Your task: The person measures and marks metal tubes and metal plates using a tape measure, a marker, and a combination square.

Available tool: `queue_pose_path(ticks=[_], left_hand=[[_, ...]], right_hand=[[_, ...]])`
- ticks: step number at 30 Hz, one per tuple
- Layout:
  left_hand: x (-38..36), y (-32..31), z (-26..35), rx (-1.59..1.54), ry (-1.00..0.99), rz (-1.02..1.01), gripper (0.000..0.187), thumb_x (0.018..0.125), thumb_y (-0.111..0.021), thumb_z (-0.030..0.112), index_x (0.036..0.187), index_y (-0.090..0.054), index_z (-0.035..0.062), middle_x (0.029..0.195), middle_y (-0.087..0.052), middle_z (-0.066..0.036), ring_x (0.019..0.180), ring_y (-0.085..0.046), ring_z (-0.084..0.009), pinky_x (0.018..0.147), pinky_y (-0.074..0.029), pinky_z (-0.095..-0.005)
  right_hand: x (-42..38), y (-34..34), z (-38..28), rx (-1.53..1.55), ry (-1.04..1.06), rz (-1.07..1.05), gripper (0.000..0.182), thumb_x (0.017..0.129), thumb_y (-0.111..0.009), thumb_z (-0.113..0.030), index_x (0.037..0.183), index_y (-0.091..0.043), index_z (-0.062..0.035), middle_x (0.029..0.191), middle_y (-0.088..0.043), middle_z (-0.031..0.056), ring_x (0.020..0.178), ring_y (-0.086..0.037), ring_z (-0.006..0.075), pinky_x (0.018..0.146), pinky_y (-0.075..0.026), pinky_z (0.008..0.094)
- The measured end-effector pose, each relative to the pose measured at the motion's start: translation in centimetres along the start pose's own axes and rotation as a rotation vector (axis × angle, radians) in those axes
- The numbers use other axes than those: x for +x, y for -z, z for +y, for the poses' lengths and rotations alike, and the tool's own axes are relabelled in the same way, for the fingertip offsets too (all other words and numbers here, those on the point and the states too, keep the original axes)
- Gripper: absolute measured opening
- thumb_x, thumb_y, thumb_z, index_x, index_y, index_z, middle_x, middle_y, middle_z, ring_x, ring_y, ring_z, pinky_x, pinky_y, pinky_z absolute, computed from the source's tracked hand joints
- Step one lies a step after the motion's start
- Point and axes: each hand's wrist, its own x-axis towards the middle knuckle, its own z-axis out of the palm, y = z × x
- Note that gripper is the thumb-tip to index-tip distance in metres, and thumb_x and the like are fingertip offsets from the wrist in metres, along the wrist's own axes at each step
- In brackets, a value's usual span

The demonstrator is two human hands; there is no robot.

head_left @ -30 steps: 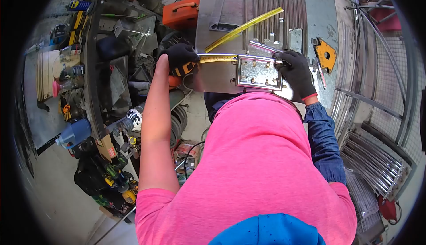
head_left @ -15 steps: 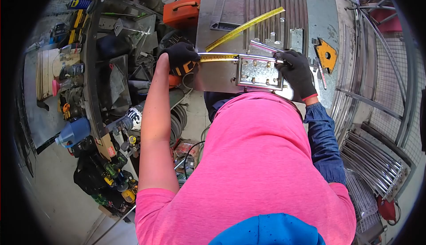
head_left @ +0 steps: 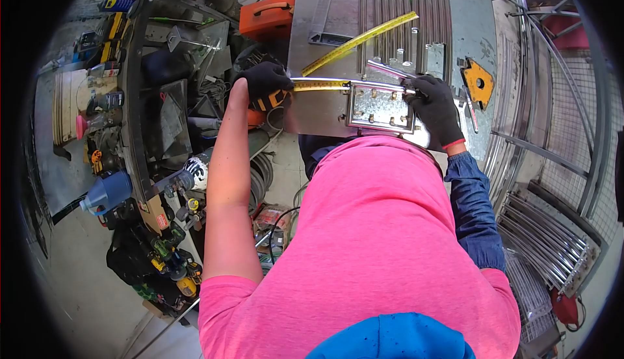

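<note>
My left hand point(head_left: 263, 82), in a black glove, is closed around a yellow-and-black tape measure point(head_left: 275, 101) at the table's left edge. Its yellow blade point(head_left: 322, 86) runs out to the right, along a shiny metal tube point(head_left: 380, 85). The tube lies over the upper side of a small rectangular metal frame point(head_left: 380, 126) with several little blocks inside it. Also gloved in black, my right hand point(head_left: 437, 102) closes on the tube's right end, beside the frame; its fingertips are partly hidden. Another short tube point(head_left: 385, 67) lies at an angle just beyond.
A yellow folding rule point(head_left: 357, 42) slants across the metal table point(head_left: 318, 109) near several parallel tubes point(head_left: 383, 18). An orange magnetic square point(head_left: 479, 82) lies at the right. Left of the table are an orange case point(head_left: 266, 18) and a cluttered shelf; metal framework point(head_left: 552, 154) stands at right.
</note>
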Motion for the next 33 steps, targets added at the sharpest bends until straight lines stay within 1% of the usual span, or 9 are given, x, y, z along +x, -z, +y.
queue_pose_path(ticks=[13,16,23,25,26,27,29,31,33], left_hand=[[-0.4,0.0,0.4,0.037,-0.018,0.004,0.032,0.082,-0.084,0.031,0.094,-0.081,0.0012,0.086,-0.077,-0.01,0.078,-0.071,-0.0189,0.075,-0.056,-0.0369],[-0.4,0.3,0.7,0.122,-0.013,-0.034,0.035,0.085,-0.081,0.032,0.099,-0.078,-0.0002,0.09,-0.077,-0.011,0.083,-0.07,-0.0196,0.079,-0.056,-0.0346],[-0.7,0.2,0.9,0.123,-0.057,-0.025,0.036,0.086,-0.079,0.032,0.1,-0.077,-0.0008,0.091,-0.076,-0.012,0.083,-0.071,-0.0215,0.079,-0.055,-0.0364],[-0.1,0.1,-0.1,0.091,-0.048,-0.02,0.035,0.086,-0.079,0.032,0.098,-0.077,-0.0008,0.091,-0.075,-0.012,0.083,-0.07,-0.0214,0.079,-0.055,-0.0366],[1.0,0.1,-1.7,0.103,-0.13,-0.02,0.036,0.084,-0.083,0.031,0.099,-0.078,-0.0011,0.089,-0.077,-0.013,0.08,-0.072,-0.0218,0.076,-0.057,-0.0381],[1.0,0.1,-1.3,0.103,-0.139,-0.025,0.036,0.084,-0.083,0.031,0.099,-0.078,-0.0011,0.089,-0.077,-0.013,0.08,-0.072,-0.0218,0.076,-0.057,-0.0381],[0.5,0.1,-0.8,0.149,-0.136,0.0,0.036,0.085,-0.083,0.031,0.1,-0.077,-0.0011,0.09,-0.077,-0.014,0.081,-0.073,-0.0217,0.077,-0.057,-0.0374],[0.1,0.2,-0.4,0.101,-0.089,-0.01,0.036,0.085,-0.083,0.032,0.1,-0.077,-0.0005,0.091,-0.077,-0.013,0.081,-0.073,-0.021,0.076,-0.057,-0.0369],[-0.2,0.1,-0.2,0.022,-0.07,-0.019,0.037,0.085,-0.083,0.033,0.099,-0.077,-0.0002,0.09,-0.077,-0.012,0.081,-0.073,-0.0206,0.076,-0.058,-0.0365]], right_hand=[[0.0,0.0,0.2,-0.006,0.037,0.015,0.036,0.077,-0.085,-0.001,0.112,-0.081,-0.0092,0.093,-0.073,0.0085,0.069,-0.067,0.0208,0.064,-0.053,0.035],[0.0,0.0,0.2,0.027,0.02,0.015,0.035,0.078,-0.085,-0.001,0.112,-0.081,-0.009,0.095,-0.074,0.0091,0.068,-0.068,0.0213,0.064,-0.054,0.0346],[-0.1,0.0,0.1,0.025,-0.032,-0.006,0.033,0.079,-0.084,-0.002,0.112,-0.081,-0.009,0.095,-0.074,0.0099,0.068,-0.069,0.0222,0.064,-0.055,0.0349],[-0.1,0.0,0.1,0.055,-0.038,-0.007,0.032,0.08,-0.083,-0.003,0.111,-0.081,-0.0093,0.094,-0.074,0.0103,0.069,-0.069,0.0243,0.065,-0.056,0.0359],[0.0,0.1,0.2,0.03,-0.017,-0.001,0.031,0.08,-0.082,-0.007,0.111,-0.081,-0.0098,0.093,-0.073,0.0108,0.074,-0.07,0.0273,0.068,-0.056,0.039],[0.0,0.2,0.3,0.022,-0.022,0.002,0.031,0.08,-0.082,-0.007,0.111,-0.081,-0.0098,0.093,-0.073,0.0108,0.074,-0.07,0.0273,0.068,-0.056,0.039],[-0.1,0.3,0.4,-0.065,0.031,-0.022,0.035,0.082,-0.084,-0.003,0.117,-0.078,-0.0067,0.099,-0.073,0.0101,0.073,-0.068,0.0226,0.067,-0.053,0.0341],[0.0,0.2,0.4,-0.068,0.059,-0.006,0.036,0.081,-0.086,-0.004,0.117,-0.078,-0.007,0.098,-0.072,0.0098,0.07,-0.066,0.0219,0.066,-0.053,0.0341],[-0.1,0.1,0.4,-0.037,0.004,-0.034,0.036,0.081,-0.086,-0.004,0.116,-0.078,-0.0076,0.097,-0.071,0.0093,0.071,-0.066,0.0217,0.067,-0.054,0.035]])
